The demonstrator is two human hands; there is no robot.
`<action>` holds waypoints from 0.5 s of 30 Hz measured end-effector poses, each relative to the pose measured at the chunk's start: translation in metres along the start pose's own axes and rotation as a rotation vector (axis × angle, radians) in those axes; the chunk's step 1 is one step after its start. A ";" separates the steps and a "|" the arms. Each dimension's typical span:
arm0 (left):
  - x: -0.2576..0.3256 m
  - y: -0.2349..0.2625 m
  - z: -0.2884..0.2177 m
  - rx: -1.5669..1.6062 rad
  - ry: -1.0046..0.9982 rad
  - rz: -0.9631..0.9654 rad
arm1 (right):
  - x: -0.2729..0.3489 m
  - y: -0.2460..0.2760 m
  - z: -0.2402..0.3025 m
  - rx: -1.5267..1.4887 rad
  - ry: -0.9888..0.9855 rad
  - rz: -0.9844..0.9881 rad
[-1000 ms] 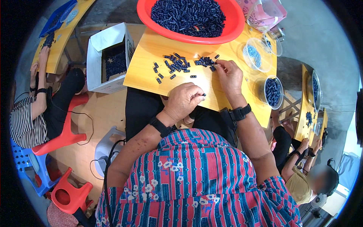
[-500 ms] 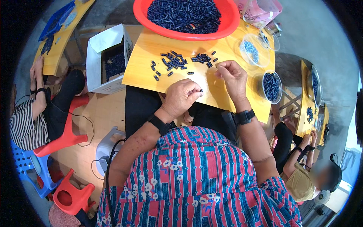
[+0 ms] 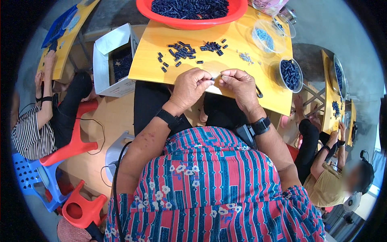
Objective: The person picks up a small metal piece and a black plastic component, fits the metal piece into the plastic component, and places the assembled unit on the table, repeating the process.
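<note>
My left hand is closed in a pinch on a small black plastic piece, whose end shows at the fingertips. Close to it, at the table's near edge, my right hand has thumb and forefinger pressed together; whatever they hold is too small to make out. Beyond the hands lie two loose groups of short black pieces on the yellow table. Tiny silvery bits are scattered beyond my right hand. A dark tool lies partly hidden beside that hand.
A red basin heaped with black pieces stands at the back. On the right are a clear tub of small silvery parts and a bowl of black pieces. An open white carton stands left of the table. People work at tables on both sides.
My right hand has moved left and down, close to my left hand. The silvery bits and the dark tool now show where it hid them. The whole view has shifted slightly.
</note>
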State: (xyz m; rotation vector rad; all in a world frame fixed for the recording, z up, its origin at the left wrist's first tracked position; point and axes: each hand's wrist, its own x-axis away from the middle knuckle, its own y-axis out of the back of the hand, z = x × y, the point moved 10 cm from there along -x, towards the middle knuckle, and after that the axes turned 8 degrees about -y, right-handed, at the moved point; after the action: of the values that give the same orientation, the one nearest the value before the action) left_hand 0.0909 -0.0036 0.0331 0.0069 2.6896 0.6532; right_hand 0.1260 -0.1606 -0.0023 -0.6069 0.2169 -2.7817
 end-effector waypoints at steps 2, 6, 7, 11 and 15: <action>-0.001 0.000 0.003 0.001 0.005 0.006 | -0.005 0.000 0.000 0.089 0.053 0.000; -0.003 0.000 0.006 -0.005 -0.010 0.015 | -0.010 -0.004 -0.007 0.080 0.031 0.029; -0.003 0.000 0.006 0.007 -0.010 0.012 | -0.010 -0.006 -0.011 0.035 0.005 0.039; -0.002 -0.001 0.009 0.023 0.015 0.019 | -0.011 -0.007 -0.015 -0.020 -0.022 0.040; -0.002 0.000 0.007 0.037 0.017 0.015 | -0.013 -0.009 -0.014 -0.065 -0.020 0.057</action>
State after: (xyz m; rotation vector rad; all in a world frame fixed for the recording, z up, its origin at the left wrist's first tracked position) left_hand 0.0951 -0.0007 0.0276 0.0318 2.7200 0.6111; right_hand 0.1287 -0.1470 -0.0181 -0.6332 0.3163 -2.7217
